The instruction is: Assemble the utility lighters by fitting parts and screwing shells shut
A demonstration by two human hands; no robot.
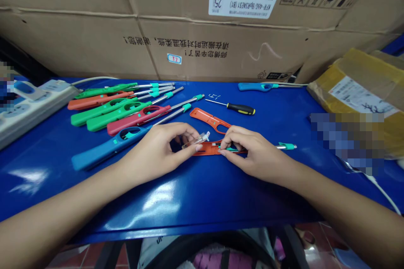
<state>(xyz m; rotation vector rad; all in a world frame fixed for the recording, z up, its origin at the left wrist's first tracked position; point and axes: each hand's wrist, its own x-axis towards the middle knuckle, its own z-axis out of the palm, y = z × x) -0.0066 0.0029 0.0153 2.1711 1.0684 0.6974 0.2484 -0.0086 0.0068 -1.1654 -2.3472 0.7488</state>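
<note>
My left hand (pixel 176 143) pinches a clear plastic fuel tank (pixel 197 139) with a white valve end, held just above an orange lighter half-shell (pixel 208 149). My right hand (pixel 246 147) has its fingers closed at the middle of that shell, by the teal inner part; whatever lies between the fingertips is too small to make out. The lighter's metal tube with a teal tip (pixel 286 146) sticks out to the right from beneath my right hand. Behind the hands lies the other orange half-shell (pixel 210 117), with its trigger loop partly hidden by my right fingers.
Several assembled long lighters, among them a blue one (pixel 101 149) and a red one (pixel 135 121), lie at left. A screwdriver (pixel 241 109) and small screws lie behind. Another blue lighter (pixel 255 87) rests near the cardboard box (pixel 176 21). A power strip (pixel 28 109) and taped parcel (pixel 353 88) flank the table.
</note>
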